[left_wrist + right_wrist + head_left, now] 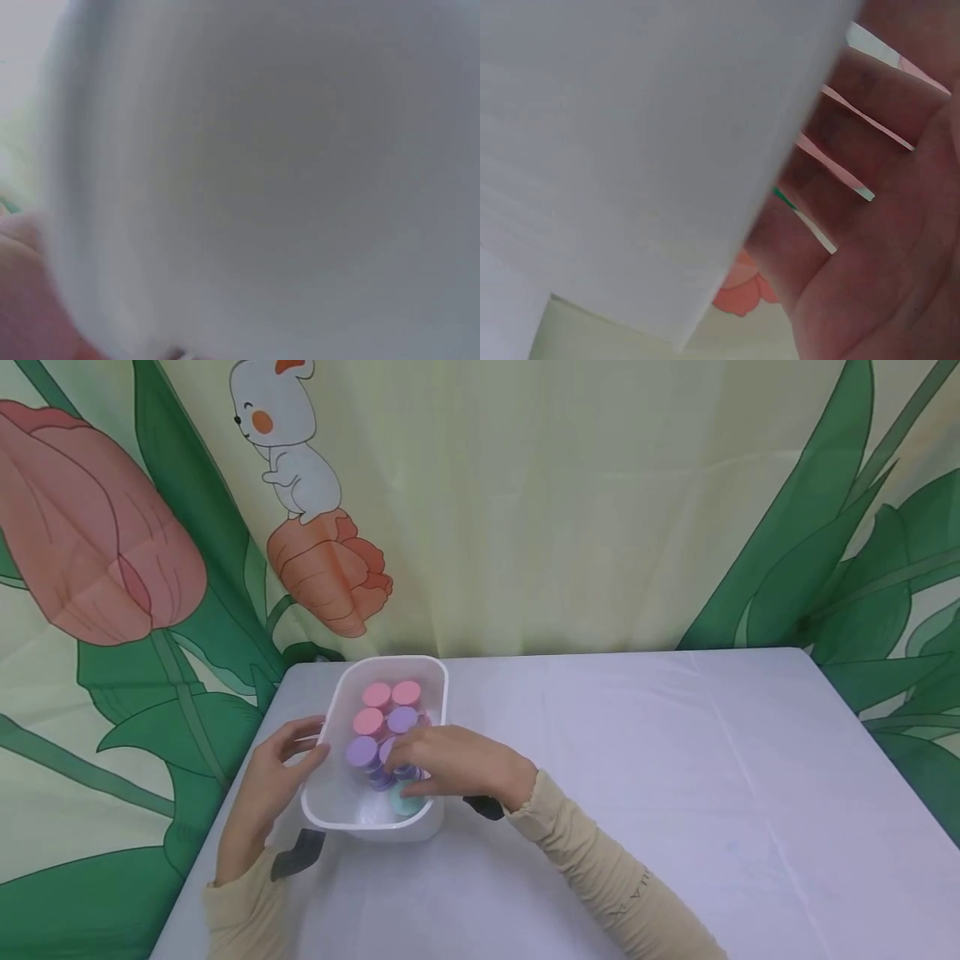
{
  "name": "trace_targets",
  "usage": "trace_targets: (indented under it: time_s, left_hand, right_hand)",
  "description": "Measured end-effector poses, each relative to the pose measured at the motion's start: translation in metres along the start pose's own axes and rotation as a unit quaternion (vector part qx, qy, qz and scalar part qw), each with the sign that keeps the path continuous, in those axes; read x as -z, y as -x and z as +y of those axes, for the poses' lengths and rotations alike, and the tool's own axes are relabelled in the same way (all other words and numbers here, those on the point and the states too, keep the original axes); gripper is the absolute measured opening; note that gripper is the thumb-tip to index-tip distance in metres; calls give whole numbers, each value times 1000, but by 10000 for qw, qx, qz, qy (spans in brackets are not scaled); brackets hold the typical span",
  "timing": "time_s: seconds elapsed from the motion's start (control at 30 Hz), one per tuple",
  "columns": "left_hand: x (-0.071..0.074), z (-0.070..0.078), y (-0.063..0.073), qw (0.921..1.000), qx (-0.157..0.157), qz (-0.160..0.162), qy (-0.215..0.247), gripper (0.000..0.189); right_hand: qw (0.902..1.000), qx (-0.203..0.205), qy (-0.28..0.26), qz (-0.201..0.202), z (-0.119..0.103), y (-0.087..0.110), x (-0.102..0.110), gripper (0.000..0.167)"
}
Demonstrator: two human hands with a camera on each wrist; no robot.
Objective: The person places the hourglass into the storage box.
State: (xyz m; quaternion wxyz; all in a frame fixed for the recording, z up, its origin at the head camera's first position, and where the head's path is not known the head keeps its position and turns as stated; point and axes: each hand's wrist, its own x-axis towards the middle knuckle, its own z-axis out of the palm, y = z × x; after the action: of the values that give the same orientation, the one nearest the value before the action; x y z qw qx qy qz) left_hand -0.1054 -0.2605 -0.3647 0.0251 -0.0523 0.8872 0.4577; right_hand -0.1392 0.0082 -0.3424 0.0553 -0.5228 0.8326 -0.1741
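A white plastic bin (315, 806) holds several small round jars with pink lids (377, 695) and purple lids (363, 752). One mint-green lid (407, 800) lies near its front right corner. My left hand (272, 775) rests against the bin's left rim, thumb and fingertips right at the edge. Over the opposite rim, my right hand (457, 764) reaches in, fingers bent down among the purple-lidded jars and thumb beside the mint-green lid. Its fingertips are hidden behind the bin wall (667, 150) in the right wrist view; I cannot tell whether they hold a jar.
The bin stands on a table with a white cloth (637, 777), close to its left edge. Behind it hangs a curtain (555, 510) printed with tulips, leaves and a rabbit on a carrot. Dark wrist straps (300, 853) sit under both hands.
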Motion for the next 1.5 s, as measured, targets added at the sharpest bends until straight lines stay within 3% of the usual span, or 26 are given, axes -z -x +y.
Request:
trace_targets:
  time_s: [0.27,0.57,0.77,1.0,1.3,1.5]
  left_hand:
    - [7,18,11,9987,-341,110,-373,56]
    - [13,50,16,9885,-1243,256,-824,47]
    - [10,73,18,9849,-1489,230,-853,47]
    - [-9,100,19,9878,-1492,12,-453,47]
    - [-40,118,14,9807,-1921,-357,-32,46]
    - [-67,126,13,9742,-2251,-34,-141,51]
  right_hand:
    - [9979,71,70,635,3,13,14,37]
    - [9921,81,242,1224,11,31,35,41]
    - [9876,-62,359,1529,17,46,44,46]
    - [9815,-511,486,1783,20,67,52,54]
    - [9748,-838,501,2006,26,93,56,55]
    - [9711,-1083,371,2095,30,107,53,58]
